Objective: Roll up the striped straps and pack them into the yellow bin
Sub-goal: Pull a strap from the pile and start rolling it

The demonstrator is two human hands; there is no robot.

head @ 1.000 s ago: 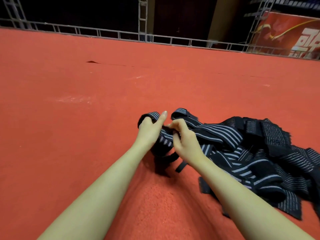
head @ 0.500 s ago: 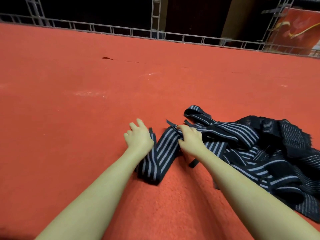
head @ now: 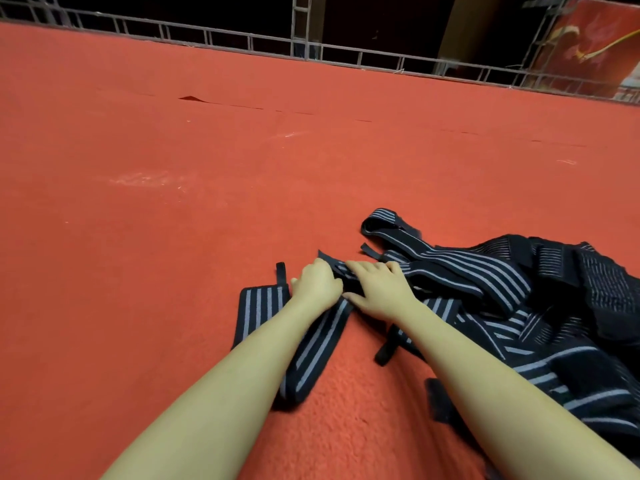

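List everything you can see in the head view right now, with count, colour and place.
Flat striped elastic strap: one, black with grey stripes, spread on the carpet under the hands.
Pile of tangled striped straps: count unclear, black with grey stripes, right of the hands.
Red carpet floor: one, red, fills most of the view.
Metal truss railing: one, grey, along the far edge.
Red banner: one, red with yellow marks, top right corner.
Yellow bin: none in view.
Left hand: one, bare, pressing on the flat strap.
Right hand: one, bare, on the strap beside the left hand.
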